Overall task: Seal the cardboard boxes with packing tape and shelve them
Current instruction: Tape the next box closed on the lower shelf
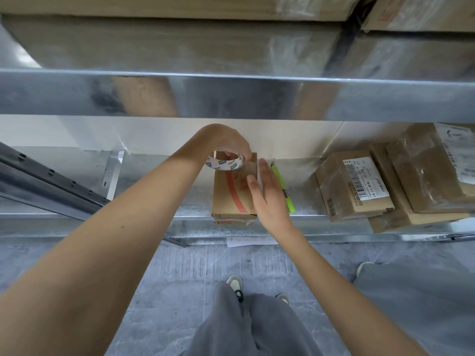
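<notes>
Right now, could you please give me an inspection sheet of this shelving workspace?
Surface: metal shelf, shiny, front edge toward the person.
Job's things: small cardboard box with a red stripe lies on the shelf, its near end overhanging the edge; tape roll at its far end.
Clutter: green utility knife beside the box; taped parcels stacked at right.
Grippers: left hand grips the tape roll; right hand lies flat, fingers straight, along the box's right side.
Cables: nothing seen.
Surroundings: large cartons on the upper shelf; grey concrete floor; a paper sheet below the shelf.
</notes>
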`<state>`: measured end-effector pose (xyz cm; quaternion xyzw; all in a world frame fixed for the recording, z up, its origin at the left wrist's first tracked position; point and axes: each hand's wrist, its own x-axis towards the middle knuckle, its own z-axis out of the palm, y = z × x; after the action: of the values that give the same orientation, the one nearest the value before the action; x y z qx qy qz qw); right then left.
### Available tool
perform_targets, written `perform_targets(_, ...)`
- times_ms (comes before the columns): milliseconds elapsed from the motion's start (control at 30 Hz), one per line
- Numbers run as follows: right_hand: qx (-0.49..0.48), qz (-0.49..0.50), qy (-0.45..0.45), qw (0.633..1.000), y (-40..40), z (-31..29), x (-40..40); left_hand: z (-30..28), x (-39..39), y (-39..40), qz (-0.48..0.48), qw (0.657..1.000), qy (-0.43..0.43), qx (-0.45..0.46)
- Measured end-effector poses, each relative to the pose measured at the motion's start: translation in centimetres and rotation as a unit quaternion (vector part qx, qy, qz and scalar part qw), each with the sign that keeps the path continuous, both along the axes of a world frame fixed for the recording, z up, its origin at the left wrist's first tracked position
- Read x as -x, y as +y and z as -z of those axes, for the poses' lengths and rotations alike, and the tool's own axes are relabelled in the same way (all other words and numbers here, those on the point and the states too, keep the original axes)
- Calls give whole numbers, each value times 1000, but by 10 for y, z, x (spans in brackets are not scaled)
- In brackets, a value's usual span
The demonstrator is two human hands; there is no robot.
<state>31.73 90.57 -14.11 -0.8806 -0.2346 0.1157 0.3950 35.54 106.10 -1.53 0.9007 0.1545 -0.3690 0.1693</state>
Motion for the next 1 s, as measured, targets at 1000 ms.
perform_targets(1000,26,-23,-71,997,5,-35,4,15,56,24,-276,907,-201,248)
